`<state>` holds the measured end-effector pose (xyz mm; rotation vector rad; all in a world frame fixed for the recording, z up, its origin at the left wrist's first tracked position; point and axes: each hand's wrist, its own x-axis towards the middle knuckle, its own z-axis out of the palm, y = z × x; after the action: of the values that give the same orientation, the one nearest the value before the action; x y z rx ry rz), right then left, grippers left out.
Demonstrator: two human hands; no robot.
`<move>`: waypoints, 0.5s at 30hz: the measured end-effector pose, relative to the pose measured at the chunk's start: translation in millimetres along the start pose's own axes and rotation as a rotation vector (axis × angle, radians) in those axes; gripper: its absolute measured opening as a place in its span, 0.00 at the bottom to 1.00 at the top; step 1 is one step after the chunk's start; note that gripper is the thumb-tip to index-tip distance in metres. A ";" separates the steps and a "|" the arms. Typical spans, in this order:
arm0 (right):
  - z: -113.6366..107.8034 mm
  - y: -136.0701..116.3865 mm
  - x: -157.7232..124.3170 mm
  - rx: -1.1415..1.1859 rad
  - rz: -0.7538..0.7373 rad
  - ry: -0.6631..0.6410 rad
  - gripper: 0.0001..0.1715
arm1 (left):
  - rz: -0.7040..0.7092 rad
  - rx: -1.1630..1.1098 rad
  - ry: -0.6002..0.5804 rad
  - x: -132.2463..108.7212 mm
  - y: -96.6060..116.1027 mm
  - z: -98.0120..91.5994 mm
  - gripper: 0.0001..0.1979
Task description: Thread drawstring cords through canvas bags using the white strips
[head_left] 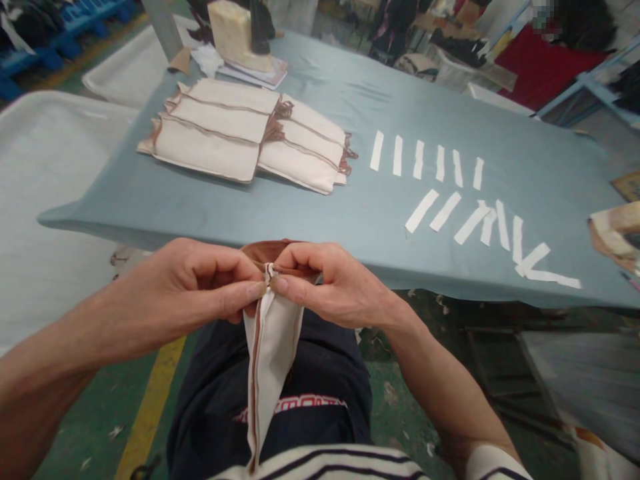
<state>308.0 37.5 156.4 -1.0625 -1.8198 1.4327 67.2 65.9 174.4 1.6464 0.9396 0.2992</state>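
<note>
A cream fabric piece (pixel 273 340) with brown edging hangs in front of my body, its lower end reaching my striped shirt. My left hand (pixel 205 280) pinches its top edge from the left side. From the right, my right hand (pixel 325 280) pinches the same edge, the two thumb tips almost meeting at the seam. Brown material (pixel 265 252) shows behind my fingers, at the front edge of the table. Whatever small part lies right between the fingertips is hidden.
Stacked cream fabric pieces (pixel 215 127) with brown trim lie on the blue-covered table (pixel 350 220). Several white strips (pixel 420 210) are spread to their right. A yellowish block (pixel 230 33) stands at the back left. White tubs (pixel 45 153) sit left of the table.
</note>
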 end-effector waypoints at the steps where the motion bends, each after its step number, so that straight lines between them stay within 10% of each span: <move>1: 0.2 0.0 -0.1 -0.003 0.000 0.001 0.20 | -0.002 -0.012 -0.020 -0.1 1.7 -0.9 0.17; 15: 0.4 4.0 3.3 -0.010 0.015 0.013 0.16 | -0.052 0.002 -0.062 0.9 -4.2 -5.7 0.12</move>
<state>306.9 40.6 152.3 -1.0899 -1.8156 1.4238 62.4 70.6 172.1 1.6217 0.9344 0.2107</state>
